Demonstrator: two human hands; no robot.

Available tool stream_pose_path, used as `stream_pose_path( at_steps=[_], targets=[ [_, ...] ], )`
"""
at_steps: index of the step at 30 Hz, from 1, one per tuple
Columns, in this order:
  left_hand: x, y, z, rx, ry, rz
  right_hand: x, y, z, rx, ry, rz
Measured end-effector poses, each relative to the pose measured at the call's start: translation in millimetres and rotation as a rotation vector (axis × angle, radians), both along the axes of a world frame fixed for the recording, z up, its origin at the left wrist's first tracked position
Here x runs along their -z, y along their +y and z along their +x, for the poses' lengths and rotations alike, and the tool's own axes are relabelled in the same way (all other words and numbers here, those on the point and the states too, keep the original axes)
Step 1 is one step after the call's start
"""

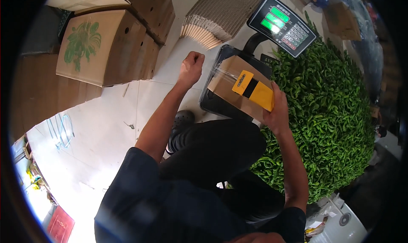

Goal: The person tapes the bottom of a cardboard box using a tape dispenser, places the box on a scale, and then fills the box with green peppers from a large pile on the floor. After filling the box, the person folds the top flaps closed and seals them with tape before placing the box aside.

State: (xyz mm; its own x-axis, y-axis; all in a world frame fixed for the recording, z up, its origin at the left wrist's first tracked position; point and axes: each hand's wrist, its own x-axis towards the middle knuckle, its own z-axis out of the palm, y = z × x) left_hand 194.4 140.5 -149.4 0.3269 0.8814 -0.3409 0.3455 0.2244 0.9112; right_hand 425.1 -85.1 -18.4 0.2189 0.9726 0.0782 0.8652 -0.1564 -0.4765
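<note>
My right hand [277, 106] grips the near end of a yellow block-shaped object [261, 94] with a black band; its exact kind is unclear. It lies over a closed cardboard box [220, 83], which my fingers also reach at its right edge. Clear tape runs along the box's left part. Under the box is the black platform of a digital scale [207, 99]. My left hand [192, 69] is curled into a fist to the left of the scale, with nothing visible in it.
A large heap of green chilli peppers [328, 115] lies right of the scale. The scale's lit display [282, 26] stands above the platform on a bent post. Flattened cardboard [223, 16] is stacked beyond. Cardboard cartons [89, 48] with a green print stand at upper left on the tiled floor [105, 121].
</note>
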Motion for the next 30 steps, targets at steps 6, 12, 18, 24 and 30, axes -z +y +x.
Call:
stream_pose_path(
  at_steps=[6,12,18,24,30],
  targets=[
    [19,4,-4,0.06,0.009,0.015,-21,20,-17,0.102,-0.048,-0.226],
    [61,-12,8,0.05,0.003,-0.084,-21,30,-27,0.125,-0.075,-0.195],
    [80,-45,34,0.041,-0.132,-0.067,-24,34,-31,0.141,-0.082,-0.249],
    [72,-44,34,0.256,0.143,0.002,-23,34,-33,0.144,-0.095,-0.213],
    [90,-44,21,0.238,0.283,-0.118,-18,32,-31,0.147,-0.056,-0.211]
  ],
)
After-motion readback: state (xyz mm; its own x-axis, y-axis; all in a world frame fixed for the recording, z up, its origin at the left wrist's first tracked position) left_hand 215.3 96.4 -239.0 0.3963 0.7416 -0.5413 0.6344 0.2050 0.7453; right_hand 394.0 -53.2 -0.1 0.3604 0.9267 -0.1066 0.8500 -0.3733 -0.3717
